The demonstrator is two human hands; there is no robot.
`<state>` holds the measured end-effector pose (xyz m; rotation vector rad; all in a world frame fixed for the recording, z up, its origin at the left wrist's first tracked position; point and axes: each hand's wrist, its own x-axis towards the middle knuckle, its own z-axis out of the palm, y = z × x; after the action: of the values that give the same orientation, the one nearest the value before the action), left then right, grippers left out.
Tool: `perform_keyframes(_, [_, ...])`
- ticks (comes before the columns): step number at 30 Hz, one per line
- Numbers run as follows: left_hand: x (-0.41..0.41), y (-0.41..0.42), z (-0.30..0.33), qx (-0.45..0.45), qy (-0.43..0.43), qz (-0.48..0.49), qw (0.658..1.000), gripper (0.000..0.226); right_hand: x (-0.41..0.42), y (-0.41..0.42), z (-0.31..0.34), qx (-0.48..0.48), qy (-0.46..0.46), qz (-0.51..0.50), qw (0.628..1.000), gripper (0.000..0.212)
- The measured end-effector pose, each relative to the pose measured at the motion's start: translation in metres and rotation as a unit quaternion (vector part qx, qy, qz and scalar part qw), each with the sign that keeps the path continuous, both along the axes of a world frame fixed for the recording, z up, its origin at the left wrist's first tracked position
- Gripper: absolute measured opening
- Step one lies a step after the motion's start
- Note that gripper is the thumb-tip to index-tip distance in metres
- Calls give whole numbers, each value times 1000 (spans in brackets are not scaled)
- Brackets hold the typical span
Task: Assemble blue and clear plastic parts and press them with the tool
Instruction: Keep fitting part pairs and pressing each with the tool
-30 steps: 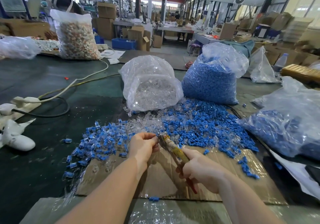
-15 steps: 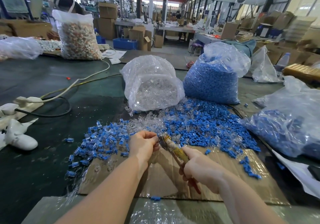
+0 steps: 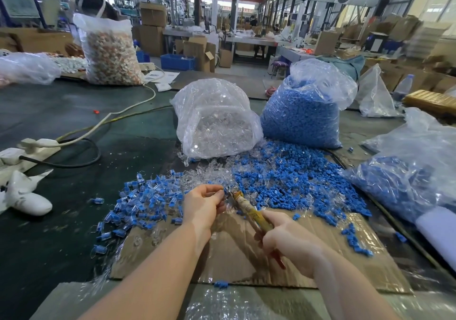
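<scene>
Blue plastic parts (image 3: 283,179) are spread in a loose heap beyond both hands, too many to be counted, with loose clear plastic parts (image 3: 209,174) mixed in at the heap's left. A small part, too small to be made out, is pinched in the curled fingers of the left hand (image 3: 203,204) at the tip of one yellowed hand tool with red handles (image 3: 249,211), which is gripped by the right hand (image 3: 288,243). Assembled blue-and-clear pieces (image 3: 138,203) are scattered left of the left hand. Three bags are seen behind and beside the heap: one clear bag of clear parts (image 3: 214,119) and two bags of blue parts (image 3: 303,112), (image 3: 404,171). A flat brown cardboard sheet (image 3: 234,253) lies under the hands, its near edge bare, and open dark table surface (image 3: 61,233) is left on the left.
</scene>
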<state>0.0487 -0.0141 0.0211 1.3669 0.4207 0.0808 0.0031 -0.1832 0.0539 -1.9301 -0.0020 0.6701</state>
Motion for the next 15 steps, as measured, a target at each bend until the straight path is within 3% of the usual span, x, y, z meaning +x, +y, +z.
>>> perform_keyframes(5, [-2,1,3,-38,21,12,999,12,0,-4,-1,63,20,-11,998,51])
perform_keyframes(7, [-3,4,3,-10,26,26,999,12,0,-6,-3,74,15,-26,997,55])
perform_keyframes(10, [-3,10,3,128,-5,53,990,13,4,-6,-8,28,-56,-63,996,56])
perform_keyframes(12, [-2,18,3,257,-36,73,963,14,10,-7,-12,-25,-126,-101,986,50])
perform_keyframes(15, [1,36,0,389,-64,109,912,20,21,-20,-22,-243,-217,-146,934,57])
